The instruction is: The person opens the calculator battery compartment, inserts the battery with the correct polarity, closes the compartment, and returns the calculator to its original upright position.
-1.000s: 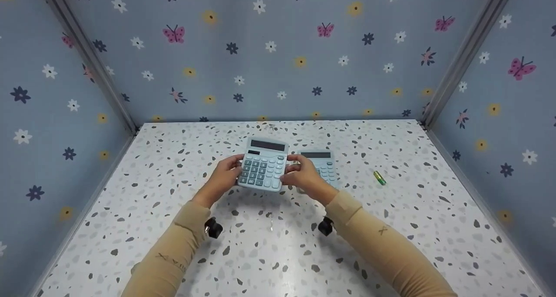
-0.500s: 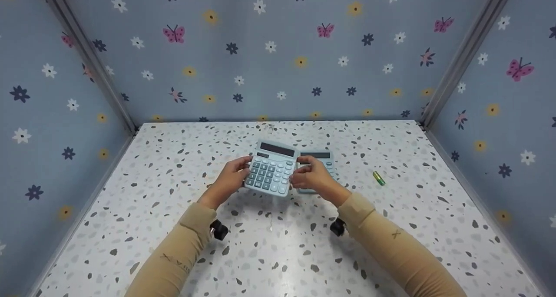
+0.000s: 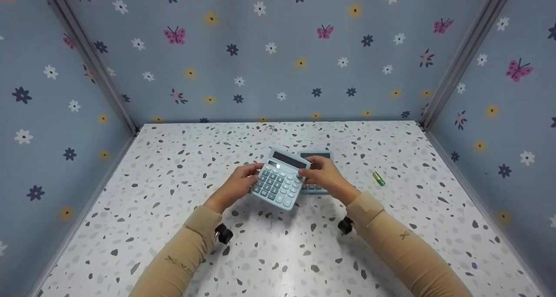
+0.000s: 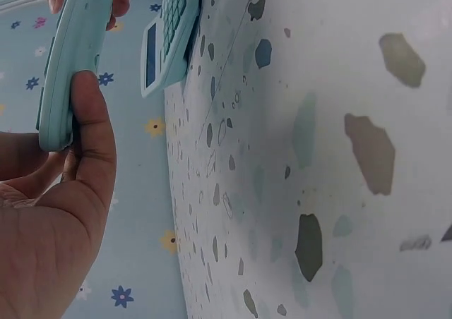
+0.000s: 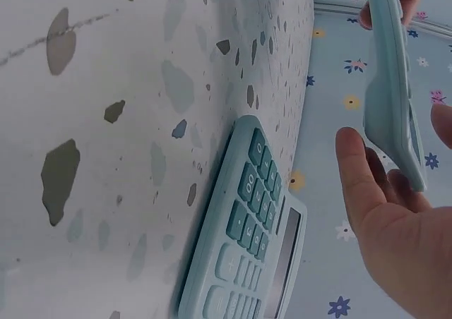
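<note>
Together, we hold a calculator [image 3: 280, 182] raised above the table [image 3: 182, 140], its screen end slanting right. Our left hand [image 3: 236, 185] grips its left edge; our right hand [image 3: 326, 175] curls round its right edge near the screen, thumb in front. Partly hidden beneath that hand lies the second calculator [image 3: 315, 190]; farther right, a battery [image 3: 378, 178] rests.

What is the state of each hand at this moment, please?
Left hand: holding the raised calculator by its left edge.
Right hand: open, around the same calculator's upper right edge; whether it touches cannot be told.
</note>
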The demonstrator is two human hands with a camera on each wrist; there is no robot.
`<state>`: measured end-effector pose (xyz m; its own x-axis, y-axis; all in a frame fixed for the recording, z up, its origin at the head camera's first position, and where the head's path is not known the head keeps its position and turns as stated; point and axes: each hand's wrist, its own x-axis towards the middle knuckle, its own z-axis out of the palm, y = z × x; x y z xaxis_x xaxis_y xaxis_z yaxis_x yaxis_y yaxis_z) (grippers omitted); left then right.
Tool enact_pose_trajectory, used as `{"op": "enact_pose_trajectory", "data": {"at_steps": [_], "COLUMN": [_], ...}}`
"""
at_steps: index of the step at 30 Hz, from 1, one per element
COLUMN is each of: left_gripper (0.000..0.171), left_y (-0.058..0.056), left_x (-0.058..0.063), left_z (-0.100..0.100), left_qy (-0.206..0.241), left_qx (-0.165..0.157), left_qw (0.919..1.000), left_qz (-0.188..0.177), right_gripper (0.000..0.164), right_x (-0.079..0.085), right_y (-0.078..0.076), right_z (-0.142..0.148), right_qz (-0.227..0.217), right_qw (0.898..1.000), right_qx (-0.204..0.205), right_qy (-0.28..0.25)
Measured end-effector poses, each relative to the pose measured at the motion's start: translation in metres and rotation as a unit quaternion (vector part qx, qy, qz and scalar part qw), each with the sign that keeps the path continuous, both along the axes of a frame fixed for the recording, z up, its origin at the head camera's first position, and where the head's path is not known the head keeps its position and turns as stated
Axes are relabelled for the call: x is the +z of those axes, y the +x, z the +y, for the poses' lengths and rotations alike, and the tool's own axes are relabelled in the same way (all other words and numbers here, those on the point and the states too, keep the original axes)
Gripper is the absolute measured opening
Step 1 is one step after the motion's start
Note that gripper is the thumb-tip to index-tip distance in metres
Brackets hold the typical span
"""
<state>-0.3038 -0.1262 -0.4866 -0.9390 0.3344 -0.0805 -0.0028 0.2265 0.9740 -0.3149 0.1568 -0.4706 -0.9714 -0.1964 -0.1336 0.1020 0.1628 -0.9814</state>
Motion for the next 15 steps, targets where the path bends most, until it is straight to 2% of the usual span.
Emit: {"op": "enact_pose_trajectory", "data": {"at_steps": [6, 15], "left_gripper": [0.048, 0.049], "left_y": [0.003, 0.01], "left_x": [-0.002, -0.003], "left_z": [0.006, 0.013], "left_qy": [0.002, 0.019], "left_qx": [-0.024, -0.059], "left_qw": [0.9997, 0.9977], "left_qz": [-0.005, -0.027], "right_gripper": [0.046, 0.037], "right_x": [0.002, -0.001], "right_y": [-0.001, 0.002], "right_z": [0.007, 0.019], "right_qz": [0.006, 0.029], "right_qw": [0.999, 0.996], "right_qx": [-0.005, 0.031], "right_qy": [0.045, 0.073]}}
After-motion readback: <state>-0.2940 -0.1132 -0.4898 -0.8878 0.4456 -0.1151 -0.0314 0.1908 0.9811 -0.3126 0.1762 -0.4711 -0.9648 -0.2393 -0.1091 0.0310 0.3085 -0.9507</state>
